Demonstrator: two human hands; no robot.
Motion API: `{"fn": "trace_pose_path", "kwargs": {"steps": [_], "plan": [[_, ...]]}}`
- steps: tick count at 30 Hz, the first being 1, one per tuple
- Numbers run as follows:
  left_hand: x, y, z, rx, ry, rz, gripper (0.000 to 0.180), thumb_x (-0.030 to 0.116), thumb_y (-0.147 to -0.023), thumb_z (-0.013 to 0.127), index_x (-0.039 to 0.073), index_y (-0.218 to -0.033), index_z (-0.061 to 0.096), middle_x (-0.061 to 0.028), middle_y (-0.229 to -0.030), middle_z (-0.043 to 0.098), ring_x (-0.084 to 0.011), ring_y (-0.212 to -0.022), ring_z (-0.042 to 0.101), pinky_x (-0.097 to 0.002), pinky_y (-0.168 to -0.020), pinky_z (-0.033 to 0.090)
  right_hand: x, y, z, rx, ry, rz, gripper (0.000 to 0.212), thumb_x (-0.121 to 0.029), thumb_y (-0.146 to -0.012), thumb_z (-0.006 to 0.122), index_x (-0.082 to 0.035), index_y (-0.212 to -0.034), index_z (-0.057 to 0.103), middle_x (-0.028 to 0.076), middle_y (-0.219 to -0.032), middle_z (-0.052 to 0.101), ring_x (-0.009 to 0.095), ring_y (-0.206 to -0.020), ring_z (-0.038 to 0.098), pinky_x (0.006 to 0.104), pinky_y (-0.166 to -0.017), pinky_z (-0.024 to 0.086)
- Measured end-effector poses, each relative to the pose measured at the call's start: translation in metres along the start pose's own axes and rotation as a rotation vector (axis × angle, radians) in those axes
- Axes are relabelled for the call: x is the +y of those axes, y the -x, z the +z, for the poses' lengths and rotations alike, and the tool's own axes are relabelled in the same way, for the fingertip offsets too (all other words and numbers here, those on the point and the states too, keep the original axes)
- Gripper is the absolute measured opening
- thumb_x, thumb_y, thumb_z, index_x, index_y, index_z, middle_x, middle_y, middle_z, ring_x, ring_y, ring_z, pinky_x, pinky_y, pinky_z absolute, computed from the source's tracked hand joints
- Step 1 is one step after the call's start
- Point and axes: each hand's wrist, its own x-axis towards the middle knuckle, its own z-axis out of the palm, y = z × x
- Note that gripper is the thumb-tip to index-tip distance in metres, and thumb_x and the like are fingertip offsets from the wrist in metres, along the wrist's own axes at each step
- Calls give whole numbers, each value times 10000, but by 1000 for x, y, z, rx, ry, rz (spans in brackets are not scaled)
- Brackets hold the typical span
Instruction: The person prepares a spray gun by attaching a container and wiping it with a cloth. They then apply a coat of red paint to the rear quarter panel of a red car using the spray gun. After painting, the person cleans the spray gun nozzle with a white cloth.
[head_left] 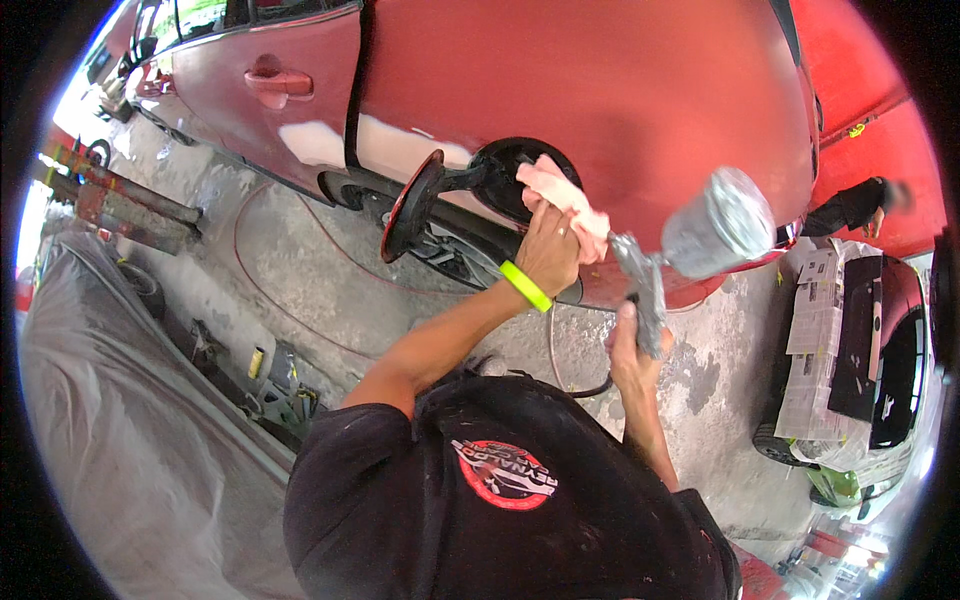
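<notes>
My left hand [551, 247], with a bright yellow-green band on its wrist, is closed on a crumpled pink cloth [562, 195]. Cloth and hand are at the right rim of the round black fuel filler recess [500, 185], in the red car body panel [590, 75]. Hinged out to the left of the recess is the fuel flap [412, 207]. To the right, my right hand [636, 355] is wrapped round the handle of a grey, covered spray gun [645, 295]. The gun's silvery cup [718, 225] tilts up to the right, close to the panel.
A thin hose [245, 255] loops across the concrete floor. At the left lies a grey cover [130, 420] over something large, beside metal parts. Another car [850, 340], partly masked with newspaper, stands at the right. A person in dark clothes [850, 208] is at the far right.
</notes>
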Motion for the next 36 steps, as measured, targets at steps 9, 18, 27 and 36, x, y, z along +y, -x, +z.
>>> {"fn": "trace_pose_path", "kwargs": {"steps": [9, 18, 27, 36], "plan": [[-45, 231, -54, 12, 1016, -1209, 222, 100, -877, 554, 6, -1062, 635, -40, -1008, 665, -144, -971, 594, -315, -858, 495, -43, -59, 78, -13, 38, -249, 220, -187, -919, 679, 23, -970, 638, 203, -751, 636, 359, -642, 649, 419, -608, 503], [-60, 292, -150, 169, 646, -1509, 383, 285, -933, 613, -49, -1119, 633, -73, -1012, 671, -149, -919, 620, -293, -812, 502, -33, -66, 145, -198, 43, -317, 294, -246, -896, 693, 18, -1019, 650, 226, -823, 672, 407, -723, 678, 441, -627, 526], [-40, 251, -156, -372, 468, -1424, 479, 447, -882, 659, -7, -1037, 670, -84, -847, 699, -195, -812, 667, -353, -738, 527, -29, -69, 153, -166, 2, -373, 283, -213, -873, 720, 29, -1003, 649, 232, -826, 671, 397, -712, 681, 434, -614, 525], [-38, 225, -154, -503, 412, -1313, 449, 383, -895, 625, -5, -1120, 635, -149, -900, 702, -269, -854, 688, -384, -763, 529, -9, -58, 146, -213, 60, -346, 313, -221, -871, 723, 35, -1034, 649, 218, -849, 686, 390, -731, 689, 423, -638, 540]]}}
